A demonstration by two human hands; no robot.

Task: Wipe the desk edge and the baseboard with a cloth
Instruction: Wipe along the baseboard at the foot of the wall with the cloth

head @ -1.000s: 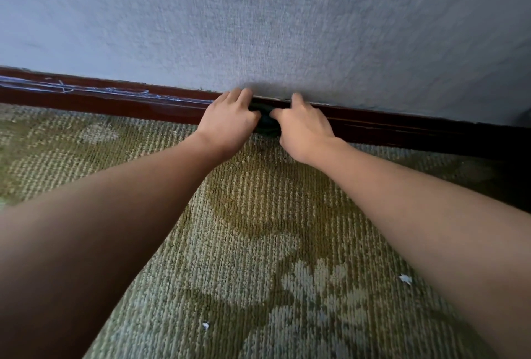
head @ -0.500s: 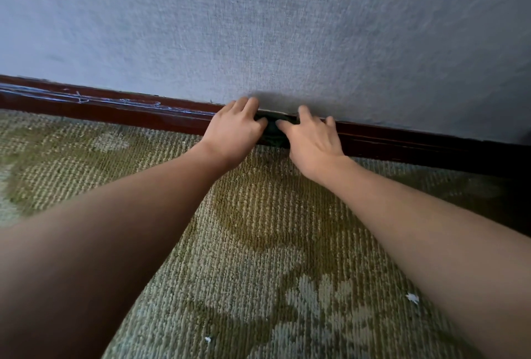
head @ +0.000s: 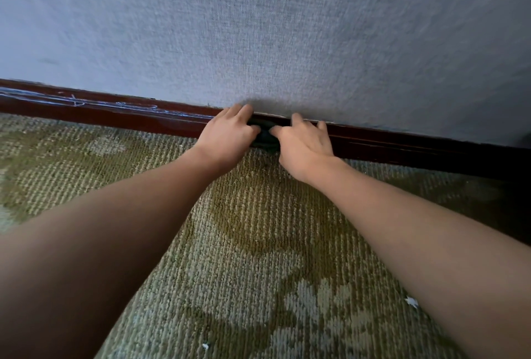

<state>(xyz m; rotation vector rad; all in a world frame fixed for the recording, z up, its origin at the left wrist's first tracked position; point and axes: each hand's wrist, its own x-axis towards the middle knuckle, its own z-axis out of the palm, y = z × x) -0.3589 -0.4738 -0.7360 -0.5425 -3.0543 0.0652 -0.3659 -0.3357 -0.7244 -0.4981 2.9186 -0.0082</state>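
1. Now, at 12 o'clock, left hand (head: 227, 136) and right hand (head: 306, 147) each have a grip closed on the dark cloth (head: 264, 138) against the baseboard (head: 402, 143).
2. Press firmly and slide toward 9 o'clock, where pale streaks (head: 115, 106) show.

Green patterned carpet (head: 258, 243) carries a few small white scraps (head: 411, 301).
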